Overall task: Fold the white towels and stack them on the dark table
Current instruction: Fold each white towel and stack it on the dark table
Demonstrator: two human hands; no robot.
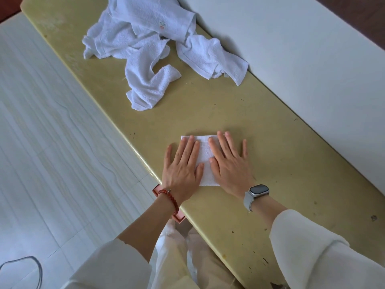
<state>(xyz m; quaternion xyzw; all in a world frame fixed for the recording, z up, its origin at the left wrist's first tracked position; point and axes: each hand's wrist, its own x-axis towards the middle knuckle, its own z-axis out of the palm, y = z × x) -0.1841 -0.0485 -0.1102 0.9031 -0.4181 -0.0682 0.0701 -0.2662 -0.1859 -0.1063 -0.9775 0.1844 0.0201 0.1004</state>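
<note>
Two hands: both lie flat, palms down, side by side on one folded towel near the front edge of the surface.
Cable [31, 268]: a dark loop on the pale floor [41, 142] at far left.
Floor: pale tiles with faint streaks, left of the surface.
Bracelet [169, 200]: red beads round the left wrist.
Pink item [175, 215]: part of a flat pink thing shows under the left wrist at the edge of the surface; what it is I cannot tell.
Left hand [183, 165]: fingers straight and a little spread, pressing the left half of the towel; the little finger lies off the cloth on the surface.
Pile [154, 49]: several unfolded white towels lie crumpled at the far end of the surface, well apart from the hands.
Towel [205, 152]: a small white rectangle, folded, flat on the surface, mostly covered by the hands.
Right hand [229, 163]: fingers straight and spread, pressing the right half of the towel; the little finger rests on the surface beside the cloth.
Watch [257, 193]: grey strap, dark face, on the right wrist.
Surface [270, 153]: yellowish, long, scuffed with dark specks.
Wall [312, 49]: pale, along the right side of the surface.
</note>
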